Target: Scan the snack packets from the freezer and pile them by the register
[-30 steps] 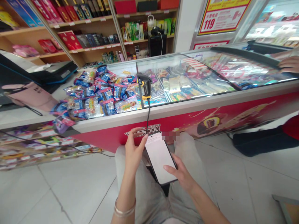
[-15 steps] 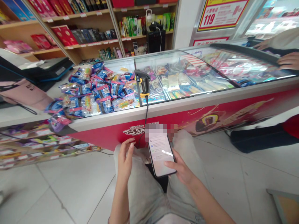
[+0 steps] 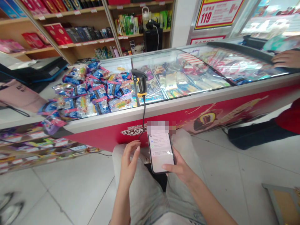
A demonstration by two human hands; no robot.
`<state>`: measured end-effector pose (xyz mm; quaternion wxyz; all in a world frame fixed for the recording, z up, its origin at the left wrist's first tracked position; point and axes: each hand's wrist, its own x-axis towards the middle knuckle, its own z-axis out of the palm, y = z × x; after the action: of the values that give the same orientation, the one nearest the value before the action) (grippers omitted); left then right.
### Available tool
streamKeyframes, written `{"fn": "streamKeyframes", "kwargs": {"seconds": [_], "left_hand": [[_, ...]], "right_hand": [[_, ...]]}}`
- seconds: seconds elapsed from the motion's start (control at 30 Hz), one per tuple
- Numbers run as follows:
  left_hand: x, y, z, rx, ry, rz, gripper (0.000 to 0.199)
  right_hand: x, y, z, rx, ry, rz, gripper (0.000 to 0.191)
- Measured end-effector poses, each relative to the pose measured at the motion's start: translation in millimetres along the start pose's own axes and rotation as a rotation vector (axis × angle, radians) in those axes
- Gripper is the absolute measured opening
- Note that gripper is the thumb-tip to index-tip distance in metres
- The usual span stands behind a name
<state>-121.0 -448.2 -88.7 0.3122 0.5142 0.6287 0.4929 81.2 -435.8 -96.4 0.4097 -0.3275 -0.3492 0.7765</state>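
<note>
A phone (image 3: 161, 154) with a lit screen is upright in my right hand (image 3: 179, 167), whose thumb lies over the lower part of the glass. The top of the screen is blurred out. Just left of the phone, my left hand (image 3: 130, 157) hovers above my thigh with thumb and fingers apart, holding nothing. Beyond both hands, a black and yellow barcode scanner (image 3: 141, 83) rests on the freezer's glass top, its cable hanging down the red front. Many blue and pink snack packets (image 3: 98, 92) are piled to the scanner's left.
The chest freezer (image 3: 178, 98) spans the view in front of my knees. A pink bag (image 3: 22, 95) sits at the left. Another person's hand (image 3: 286, 58) touches the freezer's right end, with a dark trouser leg (image 3: 252, 134) below. Stocked shelves (image 3: 82, 43) stand behind.
My left hand has shifted slightly right, closer to the phone. At the far right, something green has appeared beside the other person's hand. The whole view has shifted a little.
</note>
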Motion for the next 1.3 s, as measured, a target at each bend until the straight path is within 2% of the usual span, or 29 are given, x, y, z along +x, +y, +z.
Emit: {"fn": "streamKeyframes", "kwargs": {"seconds": [0.17, 0.3, 0.47, 0.53, 0.77, 1.03, 1.3], "left_hand": [[-3, 1, -1.9, 0.009, 0.012, -0.002, 0.027], [-5, 6, -3.5, 0.020, -0.004, 0.030, 0.025], [-11, 17, 0.4, -0.003, -0.124, 0.068, 0.026], [-13, 19, 4.2, -0.062, -0.155, 0.052, 0.025], [-15, 20, 13.1, -0.242, -0.135, -0.078, 0.028], [-19, 23, 12.8, -0.306, -0.139, -0.088, 0.023], [-16, 24, 13.4, -0.257, -0.161, -0.125, 0.025]], "right_hand": [[-1, -4, 3, 0.005, -0.011, 0.002, 0.069], [-2, -5, 6, 0.046, 0.036, 0.014, 0.062], [1, -9, 12, 0.109, 0.140, -0.063, 0.048], [3, -11, 15, 0.138, 0.154, -0.061, 0.046], [3, -19, 26, 0.165, 0.159, -0.043, 0.043], [1, -25, 23, 0.220, 0.069, 0.094, 0.050], [10, -20, 28, 0.242, 0.199, 0.127, 0.045]]}}
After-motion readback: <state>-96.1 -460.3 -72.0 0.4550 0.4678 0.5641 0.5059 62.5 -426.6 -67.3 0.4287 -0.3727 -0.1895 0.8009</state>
